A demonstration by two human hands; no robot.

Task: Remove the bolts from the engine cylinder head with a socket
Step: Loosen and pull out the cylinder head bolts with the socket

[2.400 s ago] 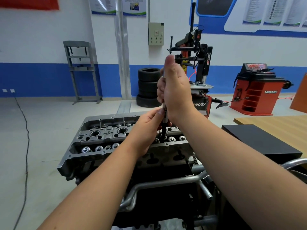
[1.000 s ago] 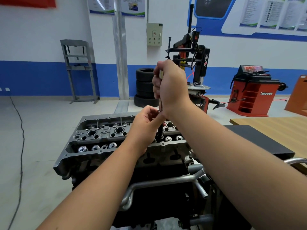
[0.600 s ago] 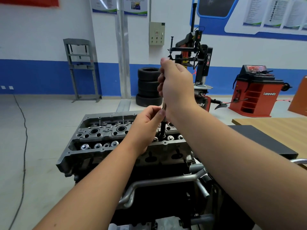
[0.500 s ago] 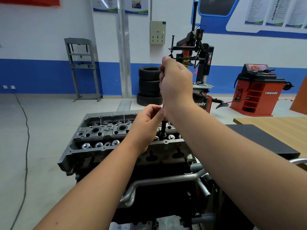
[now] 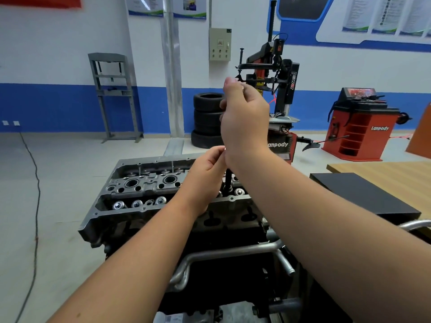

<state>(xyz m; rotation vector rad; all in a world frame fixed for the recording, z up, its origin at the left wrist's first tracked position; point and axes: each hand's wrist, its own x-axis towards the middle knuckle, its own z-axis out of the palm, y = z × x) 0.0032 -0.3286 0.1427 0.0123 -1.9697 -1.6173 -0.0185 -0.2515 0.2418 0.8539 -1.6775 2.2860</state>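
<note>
Both hands work one upright socket tool (image 5: 228,180) on the cylinder head (image 5: 149,185): right hand (image 5: 245,117) wraps its top, left hand (image 5: 207,176) pinches the shaft, so keeping it plumb looks key.

Right hand (image 5: 245,117) raised with fingers curled, above the left hand (image 5: 206,176), whose fingers pinch.

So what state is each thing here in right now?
Right hand: curled round the top of the tool, held upright.
Left hand: pinching the tool lower down.
Socket tool: upright, its tip down in the cylinder head.
Cylinder head: uncovered, valve gear showing.
Tyres: stacked by the wall.
</note>
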